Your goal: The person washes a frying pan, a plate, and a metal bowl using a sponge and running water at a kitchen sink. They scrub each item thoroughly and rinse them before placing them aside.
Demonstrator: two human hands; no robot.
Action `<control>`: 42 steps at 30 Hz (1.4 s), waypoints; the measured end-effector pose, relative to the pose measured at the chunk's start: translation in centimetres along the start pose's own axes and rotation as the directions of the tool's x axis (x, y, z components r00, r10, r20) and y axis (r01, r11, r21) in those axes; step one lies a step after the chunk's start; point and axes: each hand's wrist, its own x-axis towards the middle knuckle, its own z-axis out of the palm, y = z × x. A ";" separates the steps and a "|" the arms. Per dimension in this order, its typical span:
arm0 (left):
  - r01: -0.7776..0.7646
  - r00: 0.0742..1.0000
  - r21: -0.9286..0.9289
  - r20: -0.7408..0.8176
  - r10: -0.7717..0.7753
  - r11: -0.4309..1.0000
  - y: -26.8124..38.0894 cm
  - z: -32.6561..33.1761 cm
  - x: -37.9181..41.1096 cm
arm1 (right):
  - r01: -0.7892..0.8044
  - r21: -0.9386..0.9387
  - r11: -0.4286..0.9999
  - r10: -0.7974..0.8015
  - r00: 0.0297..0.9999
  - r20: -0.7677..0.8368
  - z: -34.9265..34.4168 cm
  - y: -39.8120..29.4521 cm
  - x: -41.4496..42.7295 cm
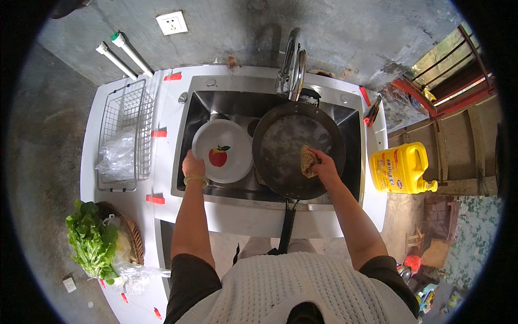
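My left hand [193, 165] grips the left rim of a white plate [232, 164] with a red apple printed in it; a bangle circles that wrist. The plate is inside the stainless-steel sink [187, 121]. Beside it on the right is a dark frying pan [279, 178] with cloudy, foamy water in it. Its black handle [287, 227] points toward me over the front edge. In my right hand [327, 170] is a tan scrubbing pad [308, 161], perhaps loofah, held over the right part of the pan. The fingertips of my left hand are hidden.
A chrome faucet [290, 65] rises behind the pan. To the right stands a yellow detergent jug [398, 168] with a pump, near dark-handled pliers or scissors [373, 111]. On the left are a wire basket [123, 101] holding clear plastic, leafy greens [91, 239] and a wicker basket [135, 235].
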 end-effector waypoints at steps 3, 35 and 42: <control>0.064 0.996 0.038 0.063 -0.066 0.997 0.3 1.4 -0.1 | -0.025 0.013 1.000 0.025 1.000 -0.006 -0.1 0.2 0.1; 0.148 0.957 0.252 0.206 -0.203 0.956 -1.3 6.4 1.7 | 0.146 -0.387 0.911 -0.162 0.987 -0.009 2.4 1.3 -1.3; 0.269 0.872 0.314 0.322 -0.368 0.911 -2.9 7.9 2.2 | 0.152 -0.408 0.900 -0.163 0.987 0.009 2.9 0.8 -1.4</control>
